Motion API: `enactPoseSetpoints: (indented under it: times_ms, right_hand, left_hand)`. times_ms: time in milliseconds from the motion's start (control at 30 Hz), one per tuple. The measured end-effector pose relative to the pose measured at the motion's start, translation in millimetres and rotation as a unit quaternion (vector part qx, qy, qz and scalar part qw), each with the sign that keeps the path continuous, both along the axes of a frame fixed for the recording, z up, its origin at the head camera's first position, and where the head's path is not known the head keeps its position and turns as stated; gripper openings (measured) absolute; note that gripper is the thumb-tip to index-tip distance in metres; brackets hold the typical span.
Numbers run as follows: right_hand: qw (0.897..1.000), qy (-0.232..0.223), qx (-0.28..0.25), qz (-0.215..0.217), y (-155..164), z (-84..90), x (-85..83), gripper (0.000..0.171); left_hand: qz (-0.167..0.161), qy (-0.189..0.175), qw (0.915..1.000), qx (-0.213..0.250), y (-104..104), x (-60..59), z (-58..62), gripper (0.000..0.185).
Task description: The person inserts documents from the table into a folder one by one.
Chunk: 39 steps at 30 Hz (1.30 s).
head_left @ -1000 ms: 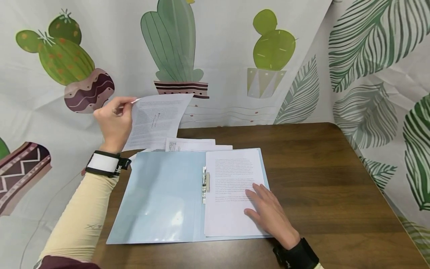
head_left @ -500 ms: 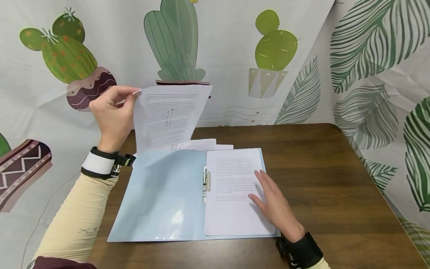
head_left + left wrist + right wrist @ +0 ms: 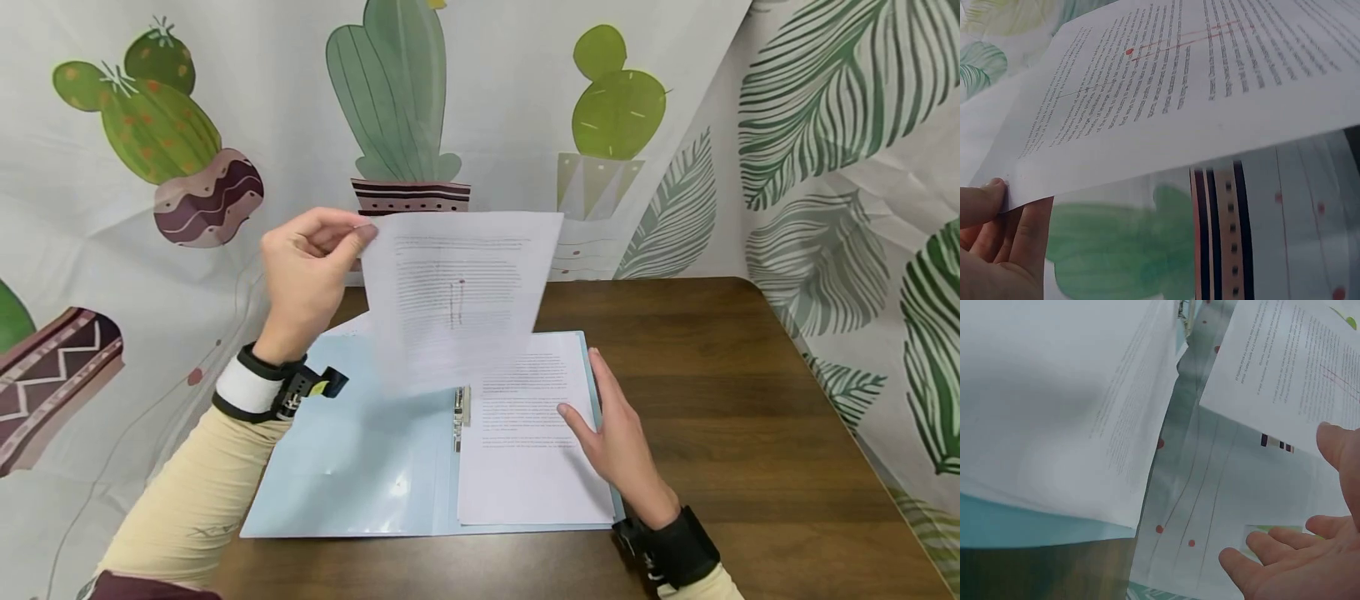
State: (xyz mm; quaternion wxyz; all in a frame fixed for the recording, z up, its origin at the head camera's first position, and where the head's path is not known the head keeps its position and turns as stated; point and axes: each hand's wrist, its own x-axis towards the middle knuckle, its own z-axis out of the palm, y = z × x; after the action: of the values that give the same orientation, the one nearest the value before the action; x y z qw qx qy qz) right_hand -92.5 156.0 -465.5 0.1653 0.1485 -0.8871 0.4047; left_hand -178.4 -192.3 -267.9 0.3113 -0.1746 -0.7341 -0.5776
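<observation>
The left hand pinches one corner of a printed sheet; the left wrist view shows the thumb on the printed side and the fingers curled below, and makes the reddish dot and lines among the print plainer than the head view does. The sheet stands raised above the open folder, its lower part blurred and overlapping the cover and the top of the pages inside.

The right hand holds nothing, its fingers extended by the folder's right edge. The right wrist view shows the fingers spread in front of the patterned cloth, something the head view cannot give.

Only the head view shows both hands, the metal clip beside the pages, and a corner of white paper poking out behind the cover. The folder lies on the brown table, with the cloth hanging behind.
</observation>
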Motion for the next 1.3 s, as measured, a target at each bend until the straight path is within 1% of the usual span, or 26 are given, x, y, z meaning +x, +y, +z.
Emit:
enactPoseSetpoints:
  times_ms: [133, 233, 300, 400, 500, 567, 667, 800, 967, 1167, 1300]
  right_hand:
    - [0.999, -0.006, -0.032, 0.008, -0.1, 1.8, 1.2, 0.087]
    - [0.996, -0.024, -0.082, 0.029, 0.3, 3.6, 3.5, 0.077]
    - [0.992, -0.04, -0.117, 0.037, 0.8, 5.0, 5.4, 0.069]
    - [0.982, -0.066, -0.172, 0.045, 1.9, 6.5, 8.6, 0.06]
    - [0.972, -0.084, -0.213, 0.049, 3.1, 6.6, 10.5, 0.049]
    - [0.967, -0.088, -0.234, 0.052, 3.7, 6.7, 11.5, 0.04]
    - [0.963, -0.09, -0.25, 0.047, 4.4, 7.2, 13.2, 0.025]
    - [0.964, -0.088, -0.249, 0.036, 5.2, 6.0, 15.0, 0.014]
    - [0.964, -0.089, -0.251, 0.028, 5.5, 4.2, 15.9, 0.012]
    - [0.958, -0.1, -0.266, 0.032, 6.4, 4.6, 17.4, 0.011]
    - [0.959, -0.106, -0.261, 0.024, 8.3, 5.7, 16.9, 0.011]
  left_hand:
    - [-0.041, -0.045, 0.9978, 0.025, 10.7, 5.9, -5.2, 0.01]
    - [-0.062, -0.069, 0.9951, 0.034, 17.7, 10.4, -9.1, 0.011]
    - [-0.075, -0.08, 0.9931, 0.041, 21.9, 12.5, -12.1, 0.012]
    - [-0.091, -0.094, 0.9903, 0.047, 27.9, 13.5, -18.1, 0.013]
    - [-0.098, -0.106, 0.9882, 0.052, 32.4, 13.0, -25.4, 0.014]
    - [-0.097, -0.114, 0.9874, 0.051, 34.5, 12.1, -31.0, 0.014]
    - [-0.093, -0.128, 0.9862, 0.049, 36.7, 10.6, -40.1, 0.015]
    - [-0.093, -0.141, 0.9848, 0.04, 38.7, 8.3, -51.0, 0.015]
    - [-0.088, -0.147, 0.9848, 0.031, 39.3, 6.1, -58.2, 0.015]
    - [-0.087, -0.154, 0.9839, 0.028, 38.6, 4.2, -62.3, 0.016]
    - [-0.087, -0.145, 0.9855, 0.011, 37.7, 2.9, -63.9, 0.017]
